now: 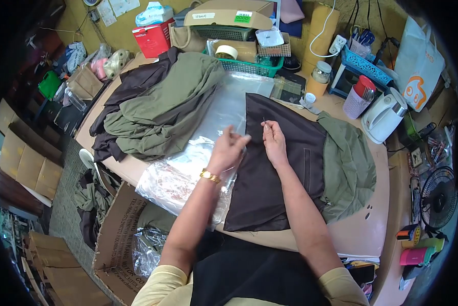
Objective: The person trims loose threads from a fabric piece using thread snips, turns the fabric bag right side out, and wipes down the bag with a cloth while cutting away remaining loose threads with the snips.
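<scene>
A folded garment [269, 188] lies on the table in front of me, its dark brown lining up and an olive-green part [343, 168] at its right. Over the lining, my right hand [275, 147] has thumb and fingers pinched together at a tiny dark thing, too small to name. My left hand [229, 150], slightly blurred, hovers at the garment's left edge with fingers apart and nothing seen in it. Beneath and beside that hand are clear plastic bags [183, 176]. Farther left lies a pile of olive-green and dark garments [162, 107].
At the back stand a green basket [249, 69], a red box [153, 40] and a jar [321, 72]. A white kettle [384, 116] and a lilac cup [358, 103] are at right. An open carton [114, 229] sits below the table's left edge; a fan [439, 196] is far right.
</scene>
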A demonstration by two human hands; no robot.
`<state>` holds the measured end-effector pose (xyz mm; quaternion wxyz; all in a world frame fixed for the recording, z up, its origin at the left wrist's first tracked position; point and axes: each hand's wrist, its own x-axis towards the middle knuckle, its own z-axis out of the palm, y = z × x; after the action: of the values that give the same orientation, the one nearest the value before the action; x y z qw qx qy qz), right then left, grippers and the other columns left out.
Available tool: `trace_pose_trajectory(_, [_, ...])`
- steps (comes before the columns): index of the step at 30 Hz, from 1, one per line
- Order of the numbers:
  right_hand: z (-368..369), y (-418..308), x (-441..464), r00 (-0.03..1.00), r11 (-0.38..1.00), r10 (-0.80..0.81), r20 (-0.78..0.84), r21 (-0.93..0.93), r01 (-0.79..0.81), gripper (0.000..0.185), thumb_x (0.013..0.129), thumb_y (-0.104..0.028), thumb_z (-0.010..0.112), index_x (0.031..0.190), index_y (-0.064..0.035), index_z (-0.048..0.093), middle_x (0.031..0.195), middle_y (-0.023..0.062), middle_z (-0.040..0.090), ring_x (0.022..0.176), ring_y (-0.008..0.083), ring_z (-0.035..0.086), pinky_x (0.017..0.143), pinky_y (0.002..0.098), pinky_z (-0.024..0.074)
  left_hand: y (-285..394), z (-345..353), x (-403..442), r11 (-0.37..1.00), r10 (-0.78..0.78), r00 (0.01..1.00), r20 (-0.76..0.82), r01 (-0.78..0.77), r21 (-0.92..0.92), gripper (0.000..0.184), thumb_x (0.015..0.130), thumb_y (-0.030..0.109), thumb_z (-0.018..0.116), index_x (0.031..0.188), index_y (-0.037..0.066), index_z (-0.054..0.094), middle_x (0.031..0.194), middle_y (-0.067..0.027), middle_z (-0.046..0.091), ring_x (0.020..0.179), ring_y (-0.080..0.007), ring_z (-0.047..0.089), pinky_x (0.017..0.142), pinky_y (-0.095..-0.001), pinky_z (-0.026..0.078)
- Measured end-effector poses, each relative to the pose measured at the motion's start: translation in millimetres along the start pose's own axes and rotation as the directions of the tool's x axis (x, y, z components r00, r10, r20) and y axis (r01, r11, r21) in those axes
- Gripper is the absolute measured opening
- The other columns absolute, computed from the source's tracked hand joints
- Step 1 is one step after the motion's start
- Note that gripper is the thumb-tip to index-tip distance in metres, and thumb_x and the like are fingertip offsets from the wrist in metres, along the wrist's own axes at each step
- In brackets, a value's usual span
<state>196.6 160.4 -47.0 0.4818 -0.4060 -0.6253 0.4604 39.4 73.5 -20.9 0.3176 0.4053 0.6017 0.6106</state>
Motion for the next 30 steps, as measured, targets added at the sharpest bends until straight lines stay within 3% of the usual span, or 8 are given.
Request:
trace_pose_trajectory(2, [-2, 2, -1, 1.0, 0.999, -0.014, -0.023, -0.048, 0.013, 0.029, 0.105, -0.03, 0.05, 0.108, -0.0027, 0.06, 0.074, 0.0027, 0.056, 0.067, 0.0109, 0.053, 0.063, 0.0289, 0.0441, 3, 6, 7, 0.765, 0.136, 0.957, 0.255, -0.265, 0.586, 0.032, 0.093, 0.028, 0.069, 0.099, -0.003, 0.071, 0.078, -0.0068, 0.071, 0.071, -0.0162, 0.066, 0.068, -0.0344, 0.052])
trace_pose_trajectory(4, [-7, -1, -1, 0.998, 0.994, -0.03, -0.047, -0.102, 0.025, 0.029, 0.105, -0.03, 0.05, 0.108, -0.0028, 0.06, 0.074, 0.0034, 0.057, 0.067, 0.0115, 0.055, 0.063, 0.0294, 0.0443, 6, 6, 8, 0.816, 0.089, 0.971, 0.224, -0.2, 0.542, 0.025, 0.091, 0.022, 0.071, 0.085, -0.002, 0.072, 0.069, -0.0059, 0.067, 0.065, -0.0134, 0.063, 0.063, -0.0321, 0.049])
trace_pose_trajectory(6, [-11, -4, -2, 0.997, 0.997, 0.075, -0.032, 0.011, -0.075, 0.029, 0.105, -0.03, 0.051, 0.107, -0.0027, 0.06, 0.074, 0.0036, 0.059, 0.068, 0.0118, 0.056, 0.065, 0.0297, 0.0454, 4, -10, 7, 0.892, 0.006, 0.983, 0.182, -0.088, 0.444, 0.027, 0.089, 0.024, 0.069, 0.083, -0.002, 0.071, 0.074, -0.0185, 0.068, 0.066, -0.027, 0.065, 0.068, -0.0377, 0.051])
trace_pose_trajectory(12, [-6, -7, -3, 1.0, 0.997, -0.022, -0.015, -0.081, 0.021, 0.028, 0.104, -0.026, 0.052, 0.117, -0.0027, 0.061, 0.074, 0.0027, 0.058, 0.069, 0.0113, 0.056, 0.068, 0.0282, 0.0463, -16, -33, 13, 0.981, -0.042, 0.986, 0.163, 0.01, 0.191, 0.025, 0.097, 0.02, 0.066, 0.083, -0.001, 0.069, 0.068, -0.0007, 0.063, 0.063, -0.0086, 0.056, 0.059, -0.0275, 0.046])
trace_pose_trajectory(14, [-4, 3, -1, 0.999, 0.998, -0.048, 0.004, -0.047, 0.048, 0.03, 0.105, -0.026, 0.051, 0.122, -0.0031, 0.059, 0.074, -0.0003, 0.053, 0.066, 0.0074, 0.048, 0.063, 0.0245, 0.0408, -30, -35, 18, 0.877, -0.105, 0.979, 0.174, 0.173, -0.449, 0.026, 0.095, 0.023, 0.068, 0.085, -0.001, 0.069, 0.068, -0.0001, 0.063, 0.063, -0.0087, 0.055, 0.06, -0.0267, 0.046])
trace_pose_trajectory(18, [-4, 5, 1, 0.999, 0.998, -0.049, 0.012, -0.026, 0.049, 0.032, 0.105, -0.026, 0.051, 0.127, -0.0034, 0.057, 0.074, -0.0038, 0.048, 0.063, 0.0035, 0.04, 0.057, 0.0207, 0.0349, 13, -2, 4, 0.976, -0.133, 0.991, -0.02, 0.128, -0.174, 0.027, 0.092, 0.025, 0.072, 0.086, -0.001, 0.07, 0.068, -0.0052, 0.065, 0.063, -0.0132, 0.059, 0.061, -0.0301, 0.048])
trace_pose_trajectory(20, [-3, 5, -1, 0.999, 0.999, -0.049, 0.009, -0.01, 0.049, 0.031, 0.105, -0.025, 0.051, 0.127, -0.0031, 0.058, 0.074, -0.0037, 0.048, 0.063, 0.0037, 0.04, 0.057, 0.0209, 0.0352, 17, 2, 7, 0.84, 0.006, 0.955, 0.295, -0.165, 0.518, 0.028, 0.087, 0.026, 0.076, 0.089, -0.002, 0.072, 0.068, -0.013, 0.066, 0.062, -0.0195, 0.062, 0.063, -0.0339, 0.05])
trace_pose_trajectory(30, [-3, -10, -2, 0.995, 0.994, -0.041, 0.094, -0.093, 0.05, 0.029, 0.092, -0.019, 0.068, 0.12, -0.0133, 0.07, 0.081, 0.0057, 0.062, 0.075, 0.0152, 0.06, 0.072, 0.0303, 0.0478, -5, -8, 6, 0.986, -0.101, 0.988, 0.116, 0.085, 0.141, 0.016, 0.092, 0.01, 0.068, 0.084, -0.003, 0.069, 0.065, -0.0025, 0.064, 0.058, -0.0077, 0.057, 0.054, -0.0256, 0.045])
